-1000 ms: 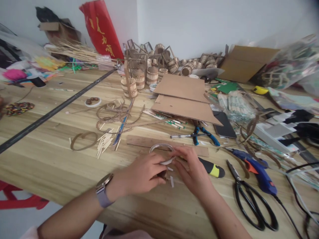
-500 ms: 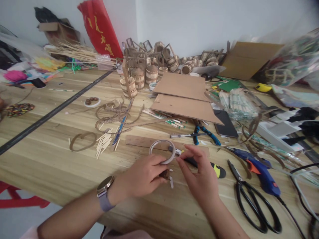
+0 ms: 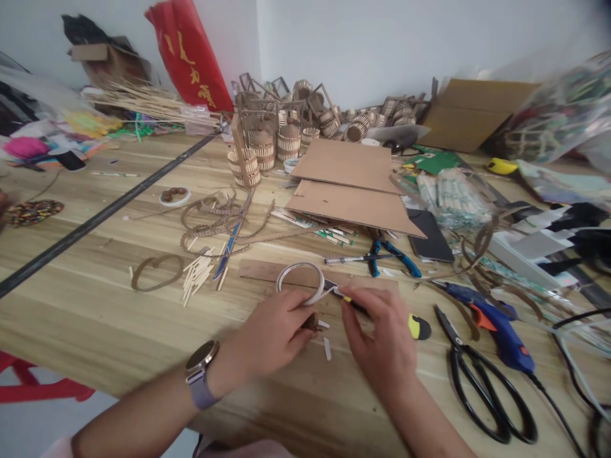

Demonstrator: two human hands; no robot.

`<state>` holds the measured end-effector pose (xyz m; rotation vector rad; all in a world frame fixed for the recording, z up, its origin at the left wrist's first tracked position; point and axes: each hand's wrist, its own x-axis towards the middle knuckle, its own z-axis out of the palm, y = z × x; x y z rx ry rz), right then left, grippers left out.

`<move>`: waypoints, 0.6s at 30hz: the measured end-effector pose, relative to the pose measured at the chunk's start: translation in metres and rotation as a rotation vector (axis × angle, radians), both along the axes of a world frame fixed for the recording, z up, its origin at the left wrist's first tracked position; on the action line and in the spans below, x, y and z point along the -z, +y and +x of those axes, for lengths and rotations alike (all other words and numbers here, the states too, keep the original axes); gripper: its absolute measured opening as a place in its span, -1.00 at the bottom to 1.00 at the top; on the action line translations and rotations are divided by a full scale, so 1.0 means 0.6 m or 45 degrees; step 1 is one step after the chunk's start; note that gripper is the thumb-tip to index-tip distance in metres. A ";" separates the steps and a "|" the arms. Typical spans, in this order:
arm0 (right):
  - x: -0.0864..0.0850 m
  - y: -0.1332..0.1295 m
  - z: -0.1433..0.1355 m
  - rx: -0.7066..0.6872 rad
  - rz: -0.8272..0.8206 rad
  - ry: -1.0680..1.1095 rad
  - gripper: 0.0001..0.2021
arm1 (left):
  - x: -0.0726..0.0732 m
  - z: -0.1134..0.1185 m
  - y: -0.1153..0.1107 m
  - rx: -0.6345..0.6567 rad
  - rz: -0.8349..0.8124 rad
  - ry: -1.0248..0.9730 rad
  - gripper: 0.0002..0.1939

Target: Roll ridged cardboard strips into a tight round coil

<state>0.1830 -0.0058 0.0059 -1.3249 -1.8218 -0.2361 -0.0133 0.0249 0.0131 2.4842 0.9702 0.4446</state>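
Note:
A white tape roll [image 3: 300,267] is pinched at its lower edge by my left hand [image 3: 274,334], which also has a small dark brown piece [image 3: 312,322] between its fingers. A short strip of tape runs from the roll to my right hand [image 3: 382,331], whose thumb and fingertips are closed on its end. Beneath my right hand lies a black and yellow cutter [image 3: 420,327], partly hidden. Small white scraps [image 3: 327,348] rest on the table between my hands. Behind the roll lies a flat brown strip [image 3: 260,270].
Black scissors [image 3: 482,381] and a blue glue gun [image 3: 499,331] lie at the right. Pliers [image 3: 401,257], a phone [image 3: 429,235] and cardboard sheets [image 3: 348,165] are further back. Small sticks [image 3: 198,273] lie at the left, and little wooden buckets [image 3: 244,166] stand behind.
My left hand and the tape roll have shifted slightly left. The strip between the roll and my right hand shows longer, and the fingers of my right hand have curled down.

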 end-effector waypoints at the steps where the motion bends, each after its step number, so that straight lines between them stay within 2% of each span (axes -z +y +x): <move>1: 0.002 -0.001 -0.004 -0.048 0.020 -0.077 -0.68 | -0.001 0.001 -0.002 0.007 -0.005 0.012 -0.88; 7: 0.022 -0.007 -0.009 -0.182 -0.029 -0.235 -0.46 | -0.007 0.007 -0.008 0.030 -0.023 0.099 -0.89; 10: 0.026 -0.006 -0.007 -0.194 -0.088 -0.216 -0.45 | -0.007 0.007 -0.009 0.039 -0.008 0.115 -0.89; 12: 0.025 -0.003 -0.009 -0.178 -0.088 -0.182 -0.51 | -0.008 0.006 -0.010 0.050 -0.005 0.133 -0.89; 15: 0.019 0.001 -0.017 -0.116 -0.157 0.071 -0.66 | -0.010 0.006 -0.012 0.045 -0.007 0.144 -0.88; 18: 0.015 0.001 -0.026 -0.030 -0.335 0.448 -0.75 | -0.012 0.008 -0.012 0.046 -0.011 0.116 -0.86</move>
